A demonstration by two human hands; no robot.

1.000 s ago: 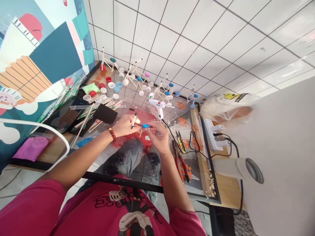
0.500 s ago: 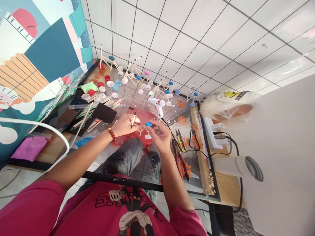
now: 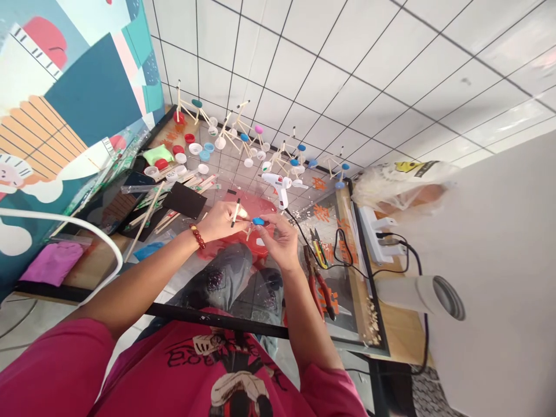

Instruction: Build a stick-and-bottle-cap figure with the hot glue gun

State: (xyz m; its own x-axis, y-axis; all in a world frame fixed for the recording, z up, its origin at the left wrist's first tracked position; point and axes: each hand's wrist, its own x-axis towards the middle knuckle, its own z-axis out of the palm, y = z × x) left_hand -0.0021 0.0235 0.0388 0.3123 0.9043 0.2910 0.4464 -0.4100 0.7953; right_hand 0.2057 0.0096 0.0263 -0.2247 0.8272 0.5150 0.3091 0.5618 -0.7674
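Observation:
My left hand (image 3: 222,222) is closed around part of a small wooden stick figure, and a short pale stick with black ends (image 3: 236,212) stands out over its fingers. A blue lump of clay (image 3: 258,221) sits at the figure's end, pinched in the fingertips of my right hand (image 3: 282,238). Below the clay, a white bottle cap (image 3: 259,242) shows partly beside the right thumb; the thin sticks between are mostly hidden. Both hands hover over a red patch (image 3: 245,200) on the glass tabletop.
A white glue gun (image 3: 278,184) stands beyond my hands, its cord running right. Pliers (image 3: 320,284) and yellow-handled cutters (image 3: 319,250) lie to the right. Bottle caps (image 3: 195,149) and several finished stick figures (image 3: 241,119) line the back; a black card (image 3: 186,200) covers sticks at left.
My right hand has shifted slightly left with the blue clay, closer to my left fingers. The white cap is now more covered by the right hand. My left hand stays nearly still.

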